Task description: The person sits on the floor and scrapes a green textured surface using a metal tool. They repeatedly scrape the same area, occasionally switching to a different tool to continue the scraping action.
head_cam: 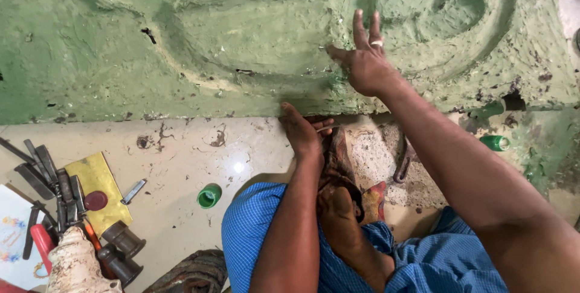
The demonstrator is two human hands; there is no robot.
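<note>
Plaster slab [241,45], green and rough, stands at the floor edge right in front of me; looks heavy, stiff and crumbly, so I'd grab the thick bottom rim. My right hand [364,63] lies open and flat on its face, left hand [302,133] pinches a thin stick [326,128] at its base. Tools [54,196] crowd my left, bare floor [187,160] between.

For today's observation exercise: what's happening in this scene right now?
A person sits on the floor against a large green carved slab. The right hand lies flat on its textured face, fingers spread. The left hand sits at the slab's bottom edge, pinching a thin stick-like tool. Metal hand tools and a small green cap lie to the left.
</note>
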